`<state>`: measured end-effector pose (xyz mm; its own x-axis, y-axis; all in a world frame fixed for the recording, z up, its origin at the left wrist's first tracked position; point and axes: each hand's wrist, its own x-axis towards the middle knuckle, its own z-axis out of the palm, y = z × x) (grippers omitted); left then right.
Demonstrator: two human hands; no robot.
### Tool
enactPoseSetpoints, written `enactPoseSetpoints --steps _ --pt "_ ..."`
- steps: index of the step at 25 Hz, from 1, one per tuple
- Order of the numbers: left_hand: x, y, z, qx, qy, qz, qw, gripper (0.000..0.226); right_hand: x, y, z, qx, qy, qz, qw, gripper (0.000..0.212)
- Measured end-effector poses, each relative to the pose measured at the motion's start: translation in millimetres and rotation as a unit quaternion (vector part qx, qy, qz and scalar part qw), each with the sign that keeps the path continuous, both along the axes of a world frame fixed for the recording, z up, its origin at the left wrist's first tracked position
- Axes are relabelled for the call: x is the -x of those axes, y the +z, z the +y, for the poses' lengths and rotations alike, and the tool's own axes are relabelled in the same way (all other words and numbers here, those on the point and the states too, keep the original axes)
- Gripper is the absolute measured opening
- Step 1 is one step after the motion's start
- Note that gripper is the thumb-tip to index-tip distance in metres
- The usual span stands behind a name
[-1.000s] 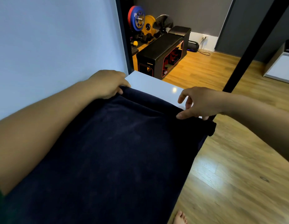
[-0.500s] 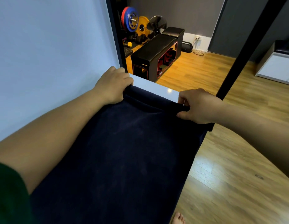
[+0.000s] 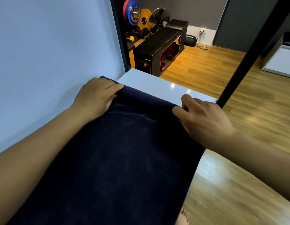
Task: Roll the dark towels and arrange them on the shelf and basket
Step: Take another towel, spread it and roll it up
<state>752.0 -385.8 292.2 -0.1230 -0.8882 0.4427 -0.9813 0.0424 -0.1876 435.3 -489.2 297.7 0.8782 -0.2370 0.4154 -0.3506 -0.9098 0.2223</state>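
Since a moment ago, my left hand and right hand have curled the towel's 12 o'clock edge inward on the tabletop, both gripping it; uneven pull may skew the roll.

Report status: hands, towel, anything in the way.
Left hand and right hand both grip the rolled far edge. Dark navy plush towel mostly flat on glossy white shelf board, roll barely begun. Black upright post close beside right hand.
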Motion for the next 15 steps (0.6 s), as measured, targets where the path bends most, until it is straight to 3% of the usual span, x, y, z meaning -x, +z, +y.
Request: enactPoseSetpoints --steps 2,4,6,8,9,11,15 --pt "2.8 9.4 -12.4 -0.039 0.001 -0.059 0.998 0.046 6.4 4.0 -0.3 -0.042 0.041 0.008 0.998 0.012" --pt "5.9 22.0 -29.1 -0.098 -0.011 -0.103 0.99 0.041 6.1 20.8 -6.5 -0.159 0.035 0.044 0.986 0.025" --pt "9.6 34.6 -48.0 -0.158 -0.016 -0.124 0.979 0.036 0.8 41.9 -25.2 -0.335 -0.04 0.091 0.937 0.021" --pt "12.0 42.8 -63.3 -0.196 -0.003 -0.145 0.97 0.033 -5.4 53.9 -44.0 -0.461 -0.138 0.141 0.865 0.044" --pt "11.5 43.8 -68.9 -0.199 0.002 -0.142 0.97 0.032 -8.0 54.9 -50.2 -0.489 -0.166 0.164 0.84 0.053" --pt "11.0 40.2 -72.2 -0.168 -0.001 -0.117 0.979 0.029 -11.8 50.2 -55.6 -0.499 -0.173 0.184 0.829 0.055" --pt "9.8 15.1 -47.1 -0.059 -0.011 -0.099 0.993 0.022 -13.7 38.3 -43.9 -0.43 -0.141 0.178 0.874 0.04"
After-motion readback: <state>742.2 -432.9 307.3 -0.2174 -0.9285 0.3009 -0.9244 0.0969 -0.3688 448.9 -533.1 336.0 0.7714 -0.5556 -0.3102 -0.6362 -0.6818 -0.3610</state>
